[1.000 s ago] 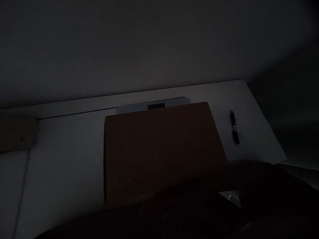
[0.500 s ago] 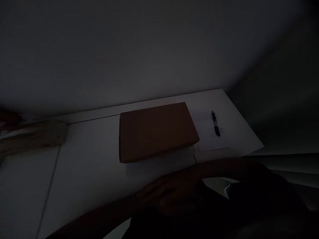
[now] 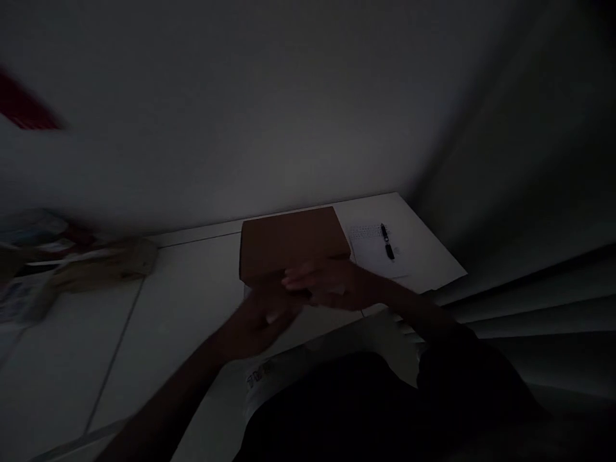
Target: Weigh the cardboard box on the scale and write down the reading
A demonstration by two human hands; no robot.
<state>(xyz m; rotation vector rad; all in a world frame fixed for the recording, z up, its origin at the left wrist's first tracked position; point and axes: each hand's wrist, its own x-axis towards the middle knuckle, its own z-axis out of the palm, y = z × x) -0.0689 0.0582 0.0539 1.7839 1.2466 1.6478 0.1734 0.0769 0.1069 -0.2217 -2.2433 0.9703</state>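
Observation:
The scene is very dark. A closed brown cardboard box [image 3: 291, 242] lies on a white table [image 3: 183, 289] against the wall. My right hand [image 3: 330, 283] reaches to the box's near edge with fingers spread, seemingly touching it. My left hand [image 3: 257, 321] hovers just in front of the box, lower and to the left, blurred; I cannot tell whether it holds anything.
A black pen [image 3: 387, 242] lies on a printed sheet [image 3: 373, 247] right of the box. Blurred brown and red clutter [image 3: 101, 263] sits at the table's far left. A wall corner and a slatted surface [image 3: 529, 308] close in on the right.
The view pulled back and swung left, so the box looks smaller. Both hands came up from the bottom edge and reached the box's near side.

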